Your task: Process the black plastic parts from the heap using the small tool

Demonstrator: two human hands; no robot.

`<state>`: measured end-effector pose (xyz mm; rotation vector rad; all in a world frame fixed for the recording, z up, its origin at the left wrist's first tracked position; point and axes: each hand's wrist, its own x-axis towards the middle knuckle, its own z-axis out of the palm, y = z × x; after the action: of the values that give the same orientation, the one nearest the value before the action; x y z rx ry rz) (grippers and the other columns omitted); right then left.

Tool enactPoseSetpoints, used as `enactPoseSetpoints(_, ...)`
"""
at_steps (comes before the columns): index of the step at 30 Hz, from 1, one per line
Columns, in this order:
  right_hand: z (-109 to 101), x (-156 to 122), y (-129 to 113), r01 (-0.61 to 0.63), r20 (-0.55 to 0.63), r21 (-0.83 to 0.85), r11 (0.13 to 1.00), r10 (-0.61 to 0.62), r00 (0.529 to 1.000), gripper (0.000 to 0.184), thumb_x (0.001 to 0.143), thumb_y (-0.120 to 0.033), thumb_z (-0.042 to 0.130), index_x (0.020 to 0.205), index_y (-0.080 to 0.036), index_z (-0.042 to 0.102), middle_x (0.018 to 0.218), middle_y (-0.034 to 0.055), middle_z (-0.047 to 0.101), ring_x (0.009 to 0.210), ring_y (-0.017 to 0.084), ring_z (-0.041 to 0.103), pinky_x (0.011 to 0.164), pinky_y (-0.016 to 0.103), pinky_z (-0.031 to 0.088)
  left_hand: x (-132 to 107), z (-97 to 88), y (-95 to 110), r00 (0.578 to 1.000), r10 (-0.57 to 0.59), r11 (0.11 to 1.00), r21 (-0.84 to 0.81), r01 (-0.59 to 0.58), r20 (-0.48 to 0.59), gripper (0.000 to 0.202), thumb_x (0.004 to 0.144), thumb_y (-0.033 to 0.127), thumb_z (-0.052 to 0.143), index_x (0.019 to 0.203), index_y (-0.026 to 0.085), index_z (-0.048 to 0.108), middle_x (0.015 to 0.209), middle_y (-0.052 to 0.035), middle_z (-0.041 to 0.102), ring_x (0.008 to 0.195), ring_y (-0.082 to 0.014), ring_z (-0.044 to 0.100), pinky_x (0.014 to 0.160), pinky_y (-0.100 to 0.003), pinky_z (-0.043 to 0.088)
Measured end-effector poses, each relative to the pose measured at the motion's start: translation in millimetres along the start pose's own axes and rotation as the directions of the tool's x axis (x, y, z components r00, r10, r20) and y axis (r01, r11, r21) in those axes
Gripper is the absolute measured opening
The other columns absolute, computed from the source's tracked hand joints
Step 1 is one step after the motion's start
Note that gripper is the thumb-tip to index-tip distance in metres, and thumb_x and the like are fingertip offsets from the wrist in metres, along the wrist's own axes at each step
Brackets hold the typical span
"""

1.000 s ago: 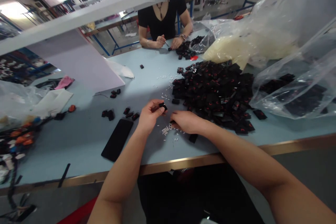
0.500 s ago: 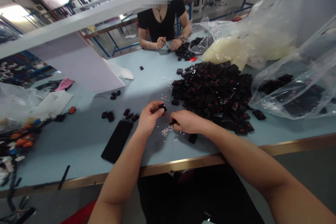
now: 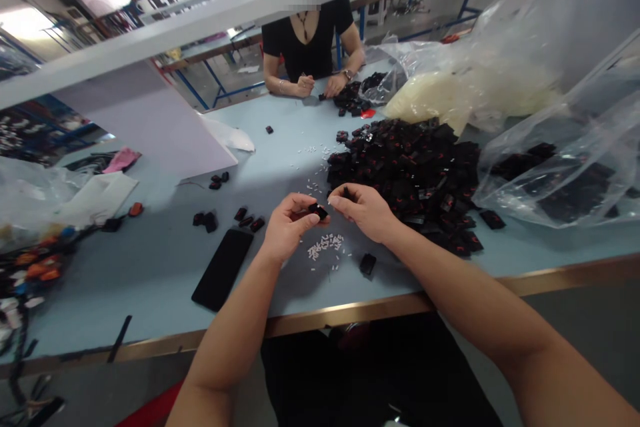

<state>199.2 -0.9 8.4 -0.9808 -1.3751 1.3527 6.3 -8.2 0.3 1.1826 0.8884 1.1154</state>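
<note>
My left hand (image 3: 290, 227) pinches a small black plastic connector housing (image 3: 318, 210) between thumb and fingers. Close on its right, my right hand (image 3: 361, 210) has thumb and fingertips pressed together near the housing, without clear contact. A dark piece (image 3: 347, 193) shows among the right fingers; its kind cannot be made out, and a pale speck at the fingertips is too small to name. Below the hands lies a heap of tiny white pins (image 3: 323, 247) on the blue table (image 3: 165, 267). One loose black housing (image 3: 368, 264) rests right of the pins.
A big pile of black housings (image 3: 410, 173) lies right of my hands, beside clear plastic bags (image 3: 565, 173). To the left are a black phone-like slab (image 3: 223, 269) and several loose housings (image 3: 243, 219). Across the table a co-worker (image 3: 310, 47) handles small black parts.
My right hand has risen from the white pins towards the housing in my left hand. The left hand has turned the housing slightly and shifted it right. The pin heap is now uncovered.
</note>
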Motion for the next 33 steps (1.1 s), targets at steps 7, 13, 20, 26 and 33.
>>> enactPoseSetpoints(7, 4.4, -1.6, 1.3, 0.052, 0.032, -0.101, 0.994, -0.049, 0.998, 0.024, 0.081, -0.041, 0.063, 0.081, -0.017, 0.065, 0.075, 0.0003, 0.064, 0.071, 0.014, 0.055, 0.069, 0.028, 0.044, -2.2, 3.6, -3.0, 0.999, -0.035, 0.999, -0.018, 0.035, 0.037, 0.038, 0.067, 0.026, 0.085, 0.094, 0.019, 0.059, 0.088, 0.0, 0.07, 0.074, -0.0214, 0.074, 0.073, -0.041, 0.063)
enactPoseSetpoints(13, 2.7, -0.7, 2.3, 0.083, 0.036, -0.168, 0.982, -0.078, 0.996, 0.02, 0.082, -0.037, 0.063, 0.081, -0.018, 0.066, 0.075, 0.0009, 0.066, 0.07, 0.014, 0.057, 0.069, 0.029, 0.045, -2.0, 2.7, -5.3, 0.999, -0.035, 0.999, -0.012, 0.036, 0.039, 0.038, 0.068, 0.025, 0.085, 0.095, 0.02, 0.06, 0.089, -0.0002, 0.07, 0.076, -0.0215, 0.074, 0.073, -0.042, 0.063)
enactPoseSetpoints(20, -0.4, 0.4, -1.7, -0.001, 0.127, -0.042, 0.999, 0.006, 0.992, 0.019, 0.078, -0.036, 0.067, 0.079, -0.018, 0.064, 0.071, -0.0001, 0.066, 0.067, 0.015, 0.06, 0.067, 0.03, 0.047, -2.0, 3.8, -3.0, 0.999, -0.009, 0.999, 0.034, 0.008, 0.044, 0.035, 0.066, 0.024, 0.085, 0.092, 0.019, 0.061, 0.083, 0.0002, 0.071, 0.074, -0.0207, 0.074, 0.074, -0.041, 0.063)
enactPoseSetpoints(26, -1.3, 0.1, 1.2, -0.147, 0.215, 0.07, 0.987, 0.129, 0.968, 0.032, 0.072, -0.044, 0.076, 0.08, -0.017, 0.061, 0.064, -0.0031, 0.062, 0.052, 0.009, 0.047, 0.05, 0.023, 0.032, -3.9, 5.0, 2.6, 0.999, 0.004, 0.987, 0.163, -0.013, 0.053, 0.03, 0.066, 0.024, 0.084, 0.089, 0.019, 0.065, 0.08, -0.0009, 0.073, 0.072, -0.0194, 0.073, 0.073, -0.037, 0.061)
enactPoseSetpoints(33, -1.4, 4.1, 7.4, -0.174, 0.127, 0.187, 0.967, 0.152, 0.98, 0.042, 0.072, -0.057, 0.074, 0.077, -0.019, 0.056, 0.058, -0.0062, 0.052, 0.048, 0.008, 0.036, 0.047, 0.023, 0.025, -2.6, 5.3, 3.4, 1.0, 0.012, 0.988, 0.155, -0.009, -0.018, 0.036, 0.066, 0.029, 0.084, 0.09, 0.02, 0.058, 0.084, 0.0002, 0.07, 0.074, -0.0216, 0.074, 0.076, -0.041, 0.061)
